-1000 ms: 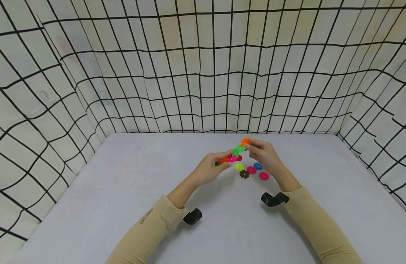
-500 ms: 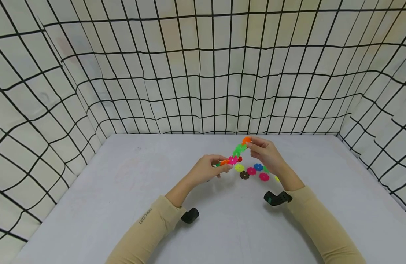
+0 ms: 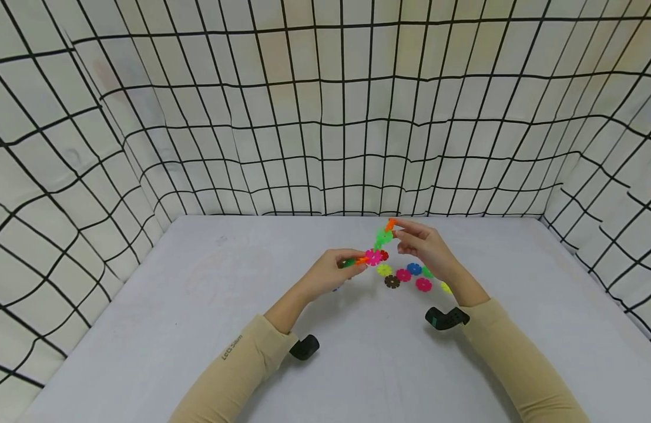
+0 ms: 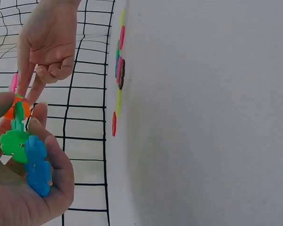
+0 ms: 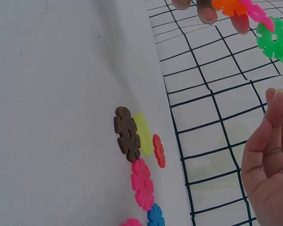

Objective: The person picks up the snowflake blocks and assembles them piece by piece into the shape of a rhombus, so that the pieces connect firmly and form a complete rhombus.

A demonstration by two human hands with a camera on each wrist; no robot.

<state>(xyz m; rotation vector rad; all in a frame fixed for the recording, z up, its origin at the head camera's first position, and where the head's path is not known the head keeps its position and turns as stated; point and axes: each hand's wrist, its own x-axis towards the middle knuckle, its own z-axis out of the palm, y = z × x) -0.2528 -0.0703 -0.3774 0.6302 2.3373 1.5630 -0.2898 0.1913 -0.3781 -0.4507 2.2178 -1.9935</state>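
Observation:
A chain of interlocking flower-shaped plastic discs is held in the air between both hands. My left hand [image 3: 325, 275] grips its near end, where a blue disc [image 4: 38, 165] and a green disc [image 4: 14, 145] lie against the palm. Past the left fingertips the chain continues with a pink disc [image 3: 373, 257] and an upper green disc [image 3: 384, 237]. At the top end, an orange disc [image 3: 391, 225] is pinched between the fingertips of my right hand [image 3: 428, 249]. Part of the chain is hidden behind the left fingers.
Loose discs lie on the white table [image 3: 198, 329] below the hands: yellow [image 3: 384, 270], brown [image 3: 392, 282], pink [image 3: 423, 285], blue [image 3: 414, 269], red [image 5: 159, 150] and others. A black grid on white walls [image 3: 357, 141] encloses the table's back and sides.
The chain has twisted: the orange top disc now appears nearly edge-on and the pink disc faces the head camera more. The right hand has shifted slightly, uncovering loose green and yellow discs.

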